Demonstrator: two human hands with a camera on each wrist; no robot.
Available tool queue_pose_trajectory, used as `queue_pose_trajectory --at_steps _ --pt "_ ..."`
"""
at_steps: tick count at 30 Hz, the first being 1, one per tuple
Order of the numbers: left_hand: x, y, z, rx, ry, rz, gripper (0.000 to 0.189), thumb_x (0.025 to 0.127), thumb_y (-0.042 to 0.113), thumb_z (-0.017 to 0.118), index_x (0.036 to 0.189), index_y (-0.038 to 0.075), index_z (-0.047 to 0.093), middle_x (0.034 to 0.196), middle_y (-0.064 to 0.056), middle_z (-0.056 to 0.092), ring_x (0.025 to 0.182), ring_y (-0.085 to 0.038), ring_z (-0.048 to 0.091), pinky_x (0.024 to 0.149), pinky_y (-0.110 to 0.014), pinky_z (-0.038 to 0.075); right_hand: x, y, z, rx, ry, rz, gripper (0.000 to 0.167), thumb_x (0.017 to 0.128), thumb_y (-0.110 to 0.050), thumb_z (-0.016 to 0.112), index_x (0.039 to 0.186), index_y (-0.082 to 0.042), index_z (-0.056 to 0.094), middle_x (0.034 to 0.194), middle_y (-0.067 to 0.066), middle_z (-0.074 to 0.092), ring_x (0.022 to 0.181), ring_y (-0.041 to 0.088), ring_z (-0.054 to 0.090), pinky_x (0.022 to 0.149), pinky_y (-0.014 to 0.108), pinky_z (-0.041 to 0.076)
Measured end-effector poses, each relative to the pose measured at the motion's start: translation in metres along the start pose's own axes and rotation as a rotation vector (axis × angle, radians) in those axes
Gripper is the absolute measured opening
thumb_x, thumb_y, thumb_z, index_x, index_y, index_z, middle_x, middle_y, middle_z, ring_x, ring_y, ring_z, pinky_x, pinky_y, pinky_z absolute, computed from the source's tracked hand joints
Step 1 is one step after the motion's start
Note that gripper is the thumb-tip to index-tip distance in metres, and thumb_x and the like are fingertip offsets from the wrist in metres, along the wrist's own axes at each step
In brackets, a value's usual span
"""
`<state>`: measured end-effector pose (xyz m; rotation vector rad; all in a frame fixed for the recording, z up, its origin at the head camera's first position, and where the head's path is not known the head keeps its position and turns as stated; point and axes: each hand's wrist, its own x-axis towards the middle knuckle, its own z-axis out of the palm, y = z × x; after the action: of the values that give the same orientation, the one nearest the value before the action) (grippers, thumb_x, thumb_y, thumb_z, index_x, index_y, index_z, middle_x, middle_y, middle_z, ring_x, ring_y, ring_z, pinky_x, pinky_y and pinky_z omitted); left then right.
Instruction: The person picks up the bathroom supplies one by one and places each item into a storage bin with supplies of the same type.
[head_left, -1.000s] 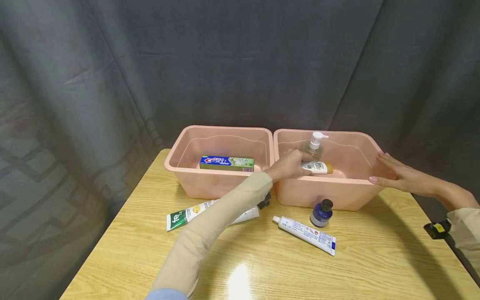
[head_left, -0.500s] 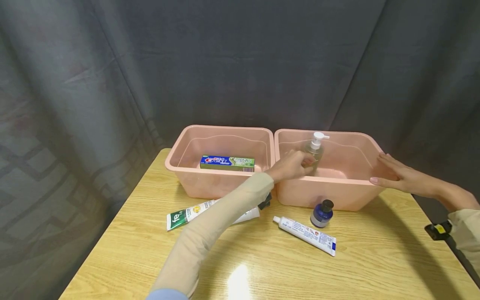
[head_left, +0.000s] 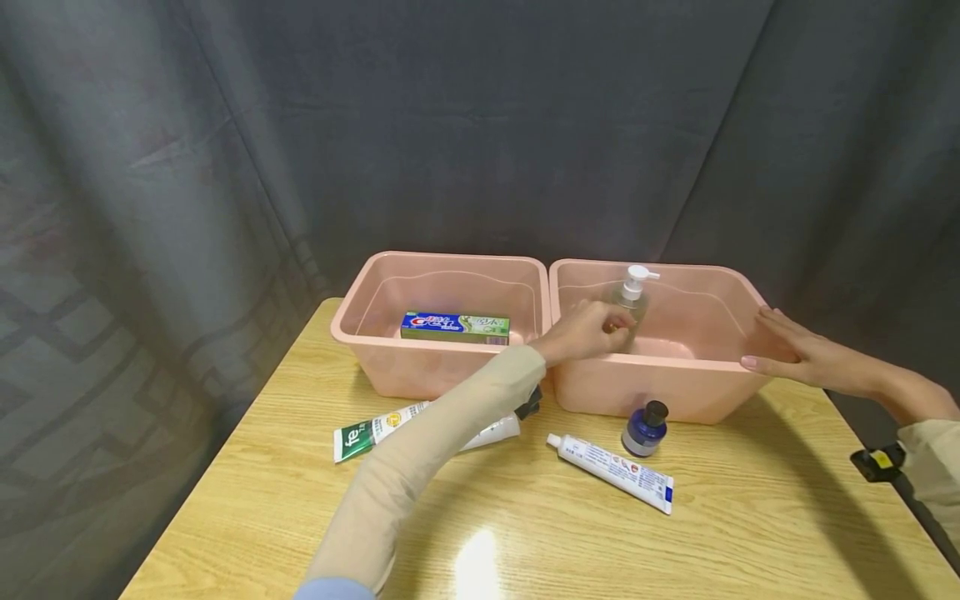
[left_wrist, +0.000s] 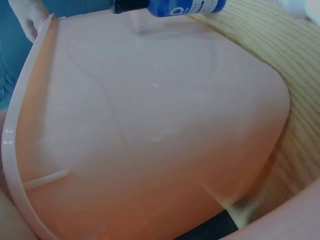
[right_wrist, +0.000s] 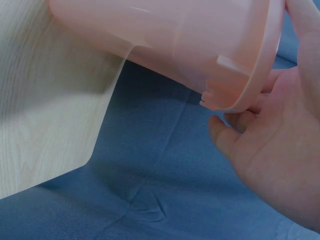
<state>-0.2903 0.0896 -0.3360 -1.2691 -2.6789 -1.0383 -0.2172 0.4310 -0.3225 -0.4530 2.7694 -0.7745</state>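
The left hand [head_left: 581, 332] reaches over the front rim of the right-hand pink plastic bin [head_left: 697, 396], fingers curled and dipping inside, just beside the clear pump bottle [head_left: 635, 298] with its white pump head. The bin's front wall hides part of the fingers, so whether they grip anything cannot be told. The pump bottle stands in the left part of that bin.

The right hand [head_left: 806, 354] rests at the bin's right end, fingers spread and extended along the rim, the thumb apart from them at the front corner. In the right wrist view its fingers lie about the rim.

The left-hand pink bin [head_left: 420, 375] stands close beside the other and holds a blue and green Crest toothpaste box [head_left: 454, 327], lying lengthwise. On the wood-grain table [head_left: 240, 508], in front of the bins, a green and white tube [head_left: 375, 431] and a white tube [head_left: 495, 432] lie partly behind the beige left sleeve [head_left: 420, 467]. Further right, a white toothpaste tube [head_left: 611, 471] with a blue end lies slantwise, its cap toward the bins, near a dark blue bottle [head_left: 644, 432] with a black cap, upright in front of the right-hand bin. A grey curtain [head_left: 480, 133] hangs behind
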Motion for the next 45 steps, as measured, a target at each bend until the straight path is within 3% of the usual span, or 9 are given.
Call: queue_pose_trajectory --at_steps 19,37,45 --pt "-0.003 0.004 -0.005 0.001 0.069 0.029 0.023 0.094 0.010 0.066 0.116 0.006 0.072 0.108 -0.004 0.073 0.091 -0.006 0.066 0.074 -0.010 0.045 0.000 0.001 0.001 -0.004 0.002 -0.001 0.097 0.097 -0.032 0.060 0.157 -0.014 -0.013 0.158 0.014 -0.030 0.139 0.048 -0.028 0.092 0.085 -0.001" --pt "-0.010 0.006 -0.011 -0.045 0.113 0.099 0.025 0.093 0.011 0.064 0.117 0.004 0.070 0.109 -0.007 0.073 0.090 -0.010 0.066 0.079 -0.013 0.048 0.000 0.000 0.000 0.007 0.000 -0.010 0.097 0.097 -0.031 0.060 0.157 -0.016 -0.014 0.159 0.015 -0.029 0.139 0.049 -0.027 0.091 0.085 0.000" --pt "-0.012 0.008 -0.010 -0.022 0.137 0.100 0.024 0.093 0.014 0.065 0.115 0.008 0.073 0.105 -0.001 0.072 0.091 -0.002 0.062 0.079 -0.009 0.045 0.000 0.000 0.000 -0.010 0.002 0.002 0.096 0.097 -0.033 0.060 0.157 -0.014 -0.013 0.158 0.014 -0.030 0.139 0.047 -0.029 0.093 0.084 -0.003"
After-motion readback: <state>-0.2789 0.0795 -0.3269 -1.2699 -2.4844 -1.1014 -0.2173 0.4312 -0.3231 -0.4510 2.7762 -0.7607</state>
